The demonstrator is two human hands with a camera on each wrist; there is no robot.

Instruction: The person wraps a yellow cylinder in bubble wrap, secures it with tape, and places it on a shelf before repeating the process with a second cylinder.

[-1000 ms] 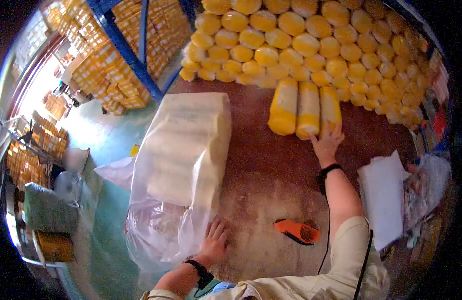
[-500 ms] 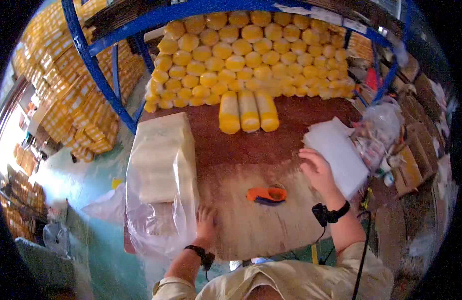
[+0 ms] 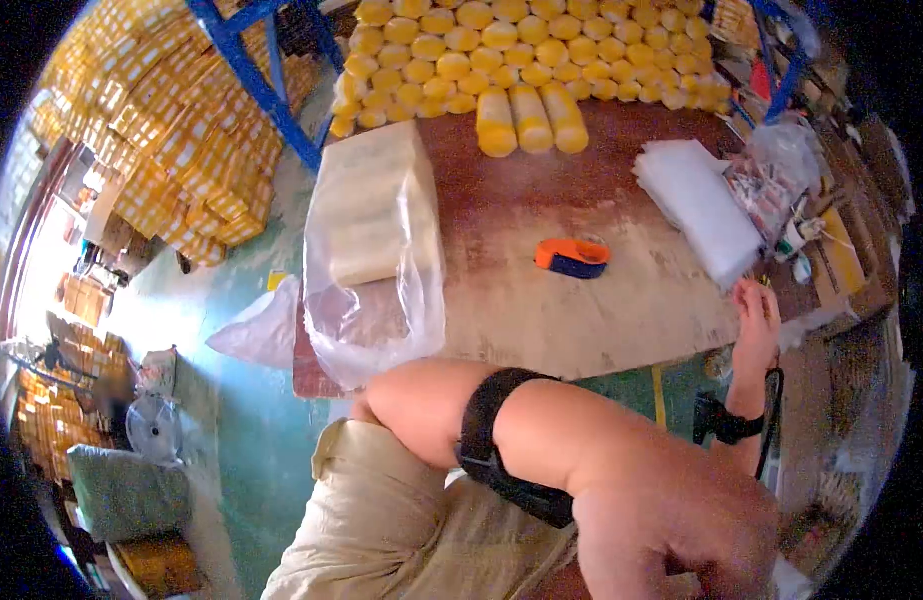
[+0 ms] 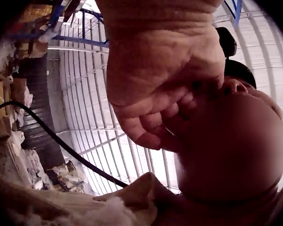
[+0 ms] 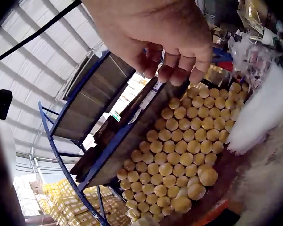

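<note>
On the right of the bench (image 3: 512,310), flat white sheets (image 3: 700,210) lay near the right hand (image 3: 756,328), its fingers loosely bent, empty. The left hand (image 4: 158,84) curled by the face (image 4: 233,146), its grip impossible to tell. Cylindrical yellow rolls (image 3: 531,120) lay far.

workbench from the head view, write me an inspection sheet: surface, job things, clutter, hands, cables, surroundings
Surface: worktable red-brown at the back, paler and scuffed toward the near edge.
Job's things: white sheets piled at right; three yellow rolls side by side at the back; pale bundle in a clear plastic bag at left.
Clutter: orange-and-blue item near the middle; scrap-filled bag beyond the sheets.
Hands: right hand by the sheets' near end, fingers loosely bent, holding nothing; left hand at the face, fingers curled, contents unclear.
Cables: black cable crossing the right wrist view.
Surroundings: stacked yellow rolls behind, blue rack frame, green floor.
</note>
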